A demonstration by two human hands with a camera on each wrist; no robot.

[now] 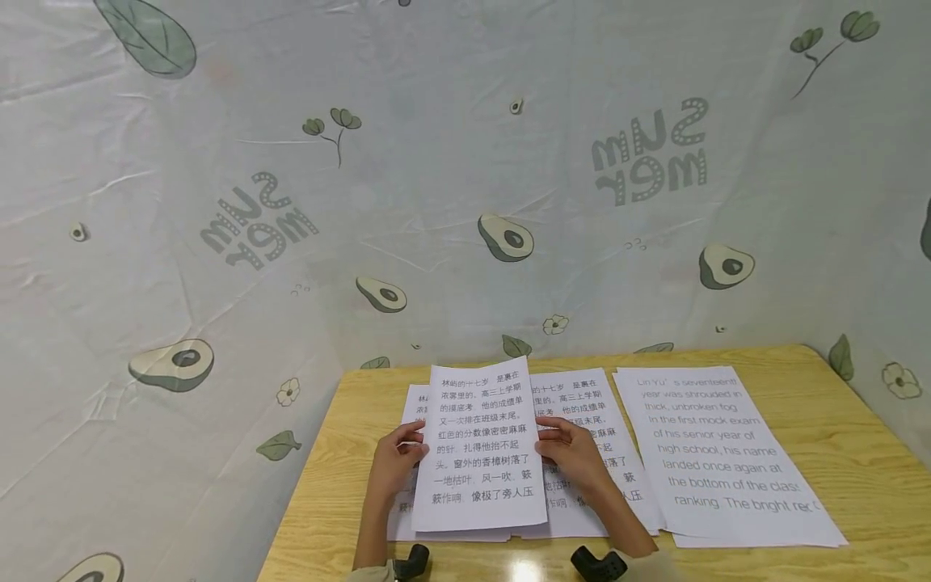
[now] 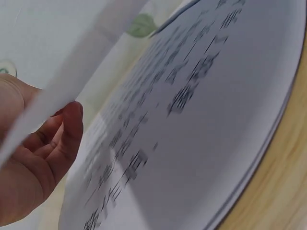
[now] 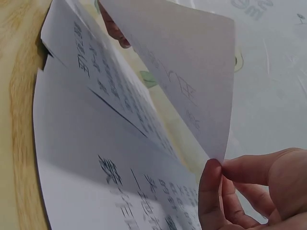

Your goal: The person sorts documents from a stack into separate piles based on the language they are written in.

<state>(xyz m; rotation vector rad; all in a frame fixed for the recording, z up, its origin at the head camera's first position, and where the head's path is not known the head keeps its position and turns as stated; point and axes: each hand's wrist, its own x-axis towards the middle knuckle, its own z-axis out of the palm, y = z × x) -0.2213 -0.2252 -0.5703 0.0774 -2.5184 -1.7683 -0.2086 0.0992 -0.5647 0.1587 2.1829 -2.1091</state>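
A printed sheet of paper (image 1: 480,444) with Chinese text is held up above the table between both hands. At its left edge, my left hand (image 1: 396,454) pinches the paper; the left wrist view shows the lifted sheet (image 2: 91,52) crossing in front of that hand (image 2: 36,163). My right hand (image 1: 576,454) grips the opposite edge, and in the right wrist view thumb and fingers pinch the sheet (image 3: 201,72) near a corner. Beneath it lie a left stack of printed pages (image 1: 407,521), mostly covered, and a middle stack (image 1: 582,521) with similar Chinese text.
To the right lies a stack of pages with English text (image 1: 727,461), its sheets slightly fanned at the bottom. The wooden table (image 1: 815,404) carries all the paper. A pale cloth (image 1: 436,162) printed with avocados and leaves hangs behind and beside it.
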